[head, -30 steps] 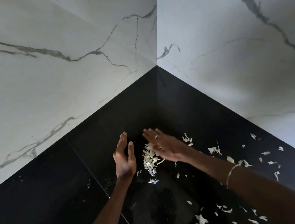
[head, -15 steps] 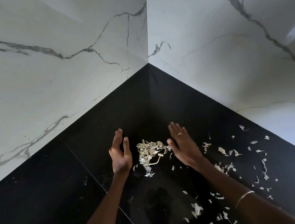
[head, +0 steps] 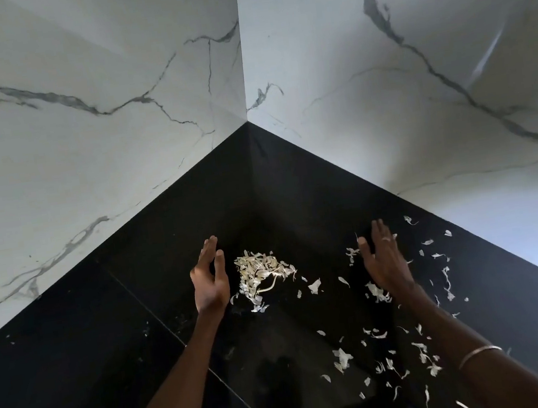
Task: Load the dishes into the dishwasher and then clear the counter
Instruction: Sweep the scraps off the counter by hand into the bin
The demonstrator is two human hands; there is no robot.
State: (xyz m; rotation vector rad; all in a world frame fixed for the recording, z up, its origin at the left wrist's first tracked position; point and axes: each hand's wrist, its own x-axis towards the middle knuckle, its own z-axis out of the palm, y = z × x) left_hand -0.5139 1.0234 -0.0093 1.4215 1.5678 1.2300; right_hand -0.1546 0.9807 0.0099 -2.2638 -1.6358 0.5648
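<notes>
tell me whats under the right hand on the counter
A few pale peel scraps lie on the black counter and show at the edge of the right hand. Whatever sits directly beneath the palm is covered. The main pile lies apart, nearer the left hand.

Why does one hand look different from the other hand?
The left hand stands on its edge right beside the pile of peels; the right hand lies flatter, palm down, farther from the pile among scattered peel bits. The right hand wears a ring and its wrist a bangle; the left shows neither. Both hands have straight fingers, hold nothing, and reach over the black counter.
</notes>
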